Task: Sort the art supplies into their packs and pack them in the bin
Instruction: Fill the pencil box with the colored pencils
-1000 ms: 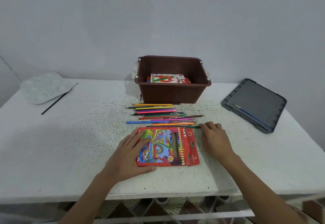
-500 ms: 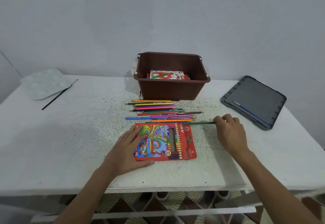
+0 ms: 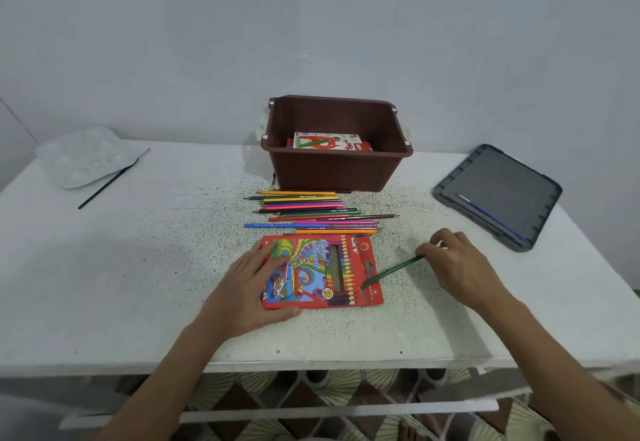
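Left grip [image 3: 249,288] and right grip [image 3: 460,267] are bare, on slim, uncovered forearms [image 3: 166,371].

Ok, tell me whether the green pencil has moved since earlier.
Yes. The green pencil, pinched by the right hand, has left the loose pencils and swung toward the person, its tip now over the right end of the red pack.

Pencils [image 3: 311,213] lie between bin [image 3: 337,170] and pack [image 3: 322,272].

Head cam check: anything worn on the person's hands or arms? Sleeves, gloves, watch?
Nothing worn that shows. The left hand and right hand are bare, with no gloves. Both forearms are uncovered down to the frame edge, with no sleeve in view. I can make out no watch, bracelet or ring.
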Demonstrator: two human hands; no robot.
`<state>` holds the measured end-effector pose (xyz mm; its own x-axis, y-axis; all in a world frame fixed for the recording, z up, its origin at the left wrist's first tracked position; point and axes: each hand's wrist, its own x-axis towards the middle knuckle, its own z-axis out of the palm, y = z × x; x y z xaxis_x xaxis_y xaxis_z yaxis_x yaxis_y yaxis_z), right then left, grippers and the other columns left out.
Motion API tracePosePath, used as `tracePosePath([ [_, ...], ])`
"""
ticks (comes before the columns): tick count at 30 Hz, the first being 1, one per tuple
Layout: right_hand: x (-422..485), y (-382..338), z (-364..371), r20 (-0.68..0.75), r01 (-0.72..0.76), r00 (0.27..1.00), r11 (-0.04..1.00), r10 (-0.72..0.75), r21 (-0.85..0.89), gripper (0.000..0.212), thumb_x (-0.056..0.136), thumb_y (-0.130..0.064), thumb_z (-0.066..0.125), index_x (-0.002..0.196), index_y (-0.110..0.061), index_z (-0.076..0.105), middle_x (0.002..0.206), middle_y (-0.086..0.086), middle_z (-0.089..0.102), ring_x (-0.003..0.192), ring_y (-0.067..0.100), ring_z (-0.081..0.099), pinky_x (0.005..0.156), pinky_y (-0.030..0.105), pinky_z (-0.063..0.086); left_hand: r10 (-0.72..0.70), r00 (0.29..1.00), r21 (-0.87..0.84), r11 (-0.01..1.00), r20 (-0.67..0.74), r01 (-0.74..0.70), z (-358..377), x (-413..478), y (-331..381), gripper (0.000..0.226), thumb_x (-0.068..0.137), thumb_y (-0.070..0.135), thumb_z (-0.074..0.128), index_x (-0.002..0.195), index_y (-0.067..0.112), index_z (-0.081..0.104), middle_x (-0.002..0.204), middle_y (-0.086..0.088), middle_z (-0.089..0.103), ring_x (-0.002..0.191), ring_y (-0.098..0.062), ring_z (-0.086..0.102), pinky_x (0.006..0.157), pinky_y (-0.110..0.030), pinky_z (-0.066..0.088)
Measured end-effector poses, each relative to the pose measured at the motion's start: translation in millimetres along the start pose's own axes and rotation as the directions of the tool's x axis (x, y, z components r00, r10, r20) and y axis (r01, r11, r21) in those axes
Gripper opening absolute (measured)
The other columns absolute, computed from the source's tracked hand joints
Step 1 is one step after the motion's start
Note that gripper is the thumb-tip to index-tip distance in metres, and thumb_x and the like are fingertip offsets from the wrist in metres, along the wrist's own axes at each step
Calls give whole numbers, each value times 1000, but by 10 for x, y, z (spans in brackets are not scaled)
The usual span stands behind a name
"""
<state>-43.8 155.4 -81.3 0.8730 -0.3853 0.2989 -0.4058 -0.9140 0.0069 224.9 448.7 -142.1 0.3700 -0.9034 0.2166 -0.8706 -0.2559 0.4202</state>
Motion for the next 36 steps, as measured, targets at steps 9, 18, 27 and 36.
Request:
tracePosePath([
  [9, -164, -633, 196, 21, 155, 984, 918, -174, 365, 17, 93, -16, 62, 108, -9, 68, 99, 1, 57, 83, 14, 55, 69, 26, 52, 5, 1000, 15, 1000, 8, -5, -5, 20, 15, 96, 71, 88, 50, 144, 26, 41, 159, 0, 28, 148, -21, 21, 112, -49, 28],
  [18, -203, -733, 269, 110, -6, 992, 830, -67, 558, 21, 87, -17, 70, 108, -19, 70, 102, -10, 53, 93, 4, 51, 78, 11, 39, 4, 1000, 34, 999, 22, -5, 5, 19, -7, 97, 71, 89, 49, 144, 25, 41, 158, -1, 30, 147, -23, 23, 111, -51, 32],
  [27, -219, -761, 305, 153, -51, 987, 798, -51, 600, 17, 85, -18, 74, 100, -25, 74, 103, -10, 54, 102, 6, 49, 80, 14, 40, 23, 1000, 41, 999, 10, -24, 13, 24, -18, 96, 71, 87, 51, 143, 24, 43, 157, -3, 31, 146, -23, 24, 111, -49, 30],
  [36, 44, -607, 103, 248, -195, 968, 749, 42, 634, 25, 94, -7, 58, 110, -23, 70, 102, -7, 64, 92, 5, 60, 81, 28, 53, 9, 1000, 43, 999, 20, -10, 5, 16, -15, 97, 71, 88, 50, 144, 26, 42, 158, -1, 29, 147, -23, 23, 111, -50, 32],
])
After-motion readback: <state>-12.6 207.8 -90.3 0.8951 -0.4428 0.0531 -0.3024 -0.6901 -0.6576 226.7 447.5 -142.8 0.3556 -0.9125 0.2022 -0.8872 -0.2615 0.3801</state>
